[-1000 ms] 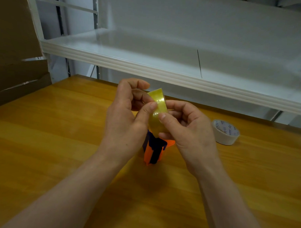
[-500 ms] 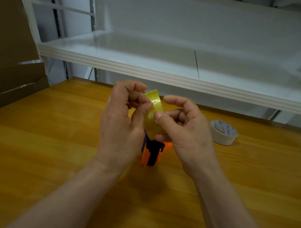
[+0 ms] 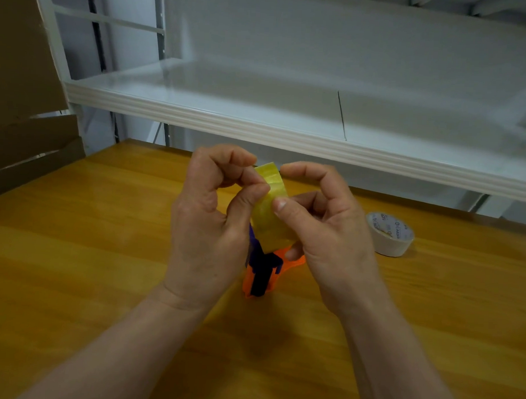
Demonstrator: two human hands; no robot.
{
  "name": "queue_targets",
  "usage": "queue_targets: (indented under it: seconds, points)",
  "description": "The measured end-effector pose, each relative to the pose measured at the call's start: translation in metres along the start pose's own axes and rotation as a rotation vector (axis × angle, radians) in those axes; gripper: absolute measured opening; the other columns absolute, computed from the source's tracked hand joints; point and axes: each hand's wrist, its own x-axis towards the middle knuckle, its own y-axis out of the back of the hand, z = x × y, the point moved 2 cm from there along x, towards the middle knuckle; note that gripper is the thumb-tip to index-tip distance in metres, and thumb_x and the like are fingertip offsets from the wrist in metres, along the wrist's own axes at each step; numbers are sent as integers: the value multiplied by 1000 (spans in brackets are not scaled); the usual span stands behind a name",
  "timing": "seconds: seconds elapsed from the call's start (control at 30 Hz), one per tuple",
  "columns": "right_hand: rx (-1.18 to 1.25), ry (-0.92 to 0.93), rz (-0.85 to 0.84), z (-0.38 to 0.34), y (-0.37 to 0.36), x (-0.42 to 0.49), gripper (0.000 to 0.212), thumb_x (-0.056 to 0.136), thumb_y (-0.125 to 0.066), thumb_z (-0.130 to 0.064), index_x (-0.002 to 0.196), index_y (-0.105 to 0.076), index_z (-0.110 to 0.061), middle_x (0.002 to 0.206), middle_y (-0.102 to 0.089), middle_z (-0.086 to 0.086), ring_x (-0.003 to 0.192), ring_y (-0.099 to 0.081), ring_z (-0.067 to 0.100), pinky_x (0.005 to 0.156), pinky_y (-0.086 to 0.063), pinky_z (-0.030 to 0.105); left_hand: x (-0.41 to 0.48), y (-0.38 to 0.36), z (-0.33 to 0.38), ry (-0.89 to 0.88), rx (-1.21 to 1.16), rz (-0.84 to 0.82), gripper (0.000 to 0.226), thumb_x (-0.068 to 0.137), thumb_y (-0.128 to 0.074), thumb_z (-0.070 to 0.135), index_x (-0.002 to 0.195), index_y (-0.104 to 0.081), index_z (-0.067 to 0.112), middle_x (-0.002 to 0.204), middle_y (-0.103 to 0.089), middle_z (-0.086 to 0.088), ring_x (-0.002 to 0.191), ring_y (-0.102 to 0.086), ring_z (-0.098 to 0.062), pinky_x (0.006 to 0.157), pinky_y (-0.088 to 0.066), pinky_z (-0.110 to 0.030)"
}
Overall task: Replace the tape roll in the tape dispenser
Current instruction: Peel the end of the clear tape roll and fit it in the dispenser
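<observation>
A yellowish clear tape roll (image 3: 270,208) is held edge-on above the table, between both hands. My left hand (image 3: 207,224) grips its left side, thumb pressed on the outer band. My right hand (image 3: 323,231) holds the right side, its thumb tip on the tape's face and its index finger raised and curled above. Below the roll, the orange and dark blue tape dispenser (image 3: 263,271) shows partly between my palms; whether it rests on the table or hangs from the hands I cannot tell.
A white tape roll (image 3: 390,235) lies flat on the wooden table (image 3: 75,252) to the right of my hands. A white shelf (image 3: 287,137) overhangs the table's far edge. Brown cardboard (image 3: 25,131) leans at the left.
The right index finger has lifted off the yellowish roll and now curls above it. Both hands stay on the roll in nearly the same place.
</observation>
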Motion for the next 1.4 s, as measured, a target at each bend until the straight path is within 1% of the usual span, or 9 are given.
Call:
queue_targets:
  seconds: [0.17,0.47,0.6,0.73,0.87,0.97,1.1,1.23,1.4]
  points:
    - [22,28,-30,-1,6,2,25,94,-67,-12,107,-70,-34,79,-68,-4,79,-69,14,57,-56,25,4,2,6,-52,-28,-60,39,83,-74,-6,111,-53,11,89,-67,-9,87,-69,-23,85,-55,-43]
    - [-30,108,-40,-5,17,3,12,94,-67,-19,92,-70,-30,70,-64,-9,63,-58,1,47,-46,18,5,1,8,-122,-7,-171,46,85,-73,-5,124,-53,9,92,-69,-5,93,-70,-19,88,-55,-44]
    - [-44,134,41,-1,25,5,14,92,-70,-21,86,-73,-33,72,-67,3,67,-61,7,61,-49,22,4,-1,11,-92,-18,-190,48,88,-71,-1,129,-49,10,110,-67,-5,106,-66,-19,90,-54,-39]
    - [-42,131,221,5,41,9,16,92,-71,-20,85,-74,-33,86,-69,16,79,-63,22,70,-53,32,6,2,-3,123,2,-182,43,93,-67,15,131,-47,19,121,-60,3,111,-62,-16,88,-53,-34]
    - [-9,101,366,8,53,11,15,92,-71,-18,85,-72,-32,72,-67,-13,66,-56,2,53,-43,18,2,1,-23,547,137,-390,37,94,-61,37,127,-47,29,119,-55,9,108,-57,-7,79,-50,-24]
    - [-8,102,430,10,55,11,16,92,-71,-17,84,-72,-32,70,-67,-15,62,-54,1,50,-41,17,-1,1,-32,772,149,-614,64,83,-67,52,136,-38,31,136,-43,2,117,-52,-16,83,-50,-26]
    - [-34,106,469,14,55,12,16,92,-72,-18,85,-72,-33,82,-70,-8,75,-59,8,61,-49,25,-11,-4,-34,841,366,-878,115,52,-77,69,146,-18,39,148,-30,-3,126,-47,-25,104,-47,-48]
    - [-63,83,474,19,55,13,15,92,-72,-20,86,-72,-34,89,-71,-7,82,-62,8,69,-54,28,-12,-7,-35,822,430,-876,117,62,-86,53,150,-10,39,152,-27,-5,126,-48,-26,102,-49,-46]
    - [-92,77,459,21,53,13,14,93,-71,-21,87,-72,-34,87,-70,-8,80,-60,7,66,-51,25,-11,-4,-35,865,353,-870,105,69,-86,40,148,-18,39,145,-41,-3,116,-57,-25,97,-53,-48]
